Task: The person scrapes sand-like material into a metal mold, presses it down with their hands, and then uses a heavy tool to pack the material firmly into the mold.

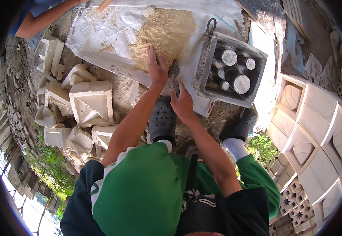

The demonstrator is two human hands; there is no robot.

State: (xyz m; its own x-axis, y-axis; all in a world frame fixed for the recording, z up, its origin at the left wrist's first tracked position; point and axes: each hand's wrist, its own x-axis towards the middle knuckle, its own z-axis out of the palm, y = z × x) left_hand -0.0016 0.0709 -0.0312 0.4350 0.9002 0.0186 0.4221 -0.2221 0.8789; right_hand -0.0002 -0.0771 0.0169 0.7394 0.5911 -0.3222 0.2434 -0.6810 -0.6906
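Broken casts (90, 104): pale plaster pieces lie in a heap on the ground at my left.
Left hand (156, 69): my fingers are spread flat on the sandy pile (163, 33), holding nothing.
Right hand (182, 103): it grips a dark trowel (174, 72), just beside my left hand.
White sack (100, 35): it lies under the sandy pile, far from me.
Metal mould (234, 72): it stands on the right, near my right foot.

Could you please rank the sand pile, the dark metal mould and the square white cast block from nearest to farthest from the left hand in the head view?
From the left hand:
1. Sand pile, under its fingertips.
2. Dark metal mould, to the right.
3. Square white cast block, lower left.
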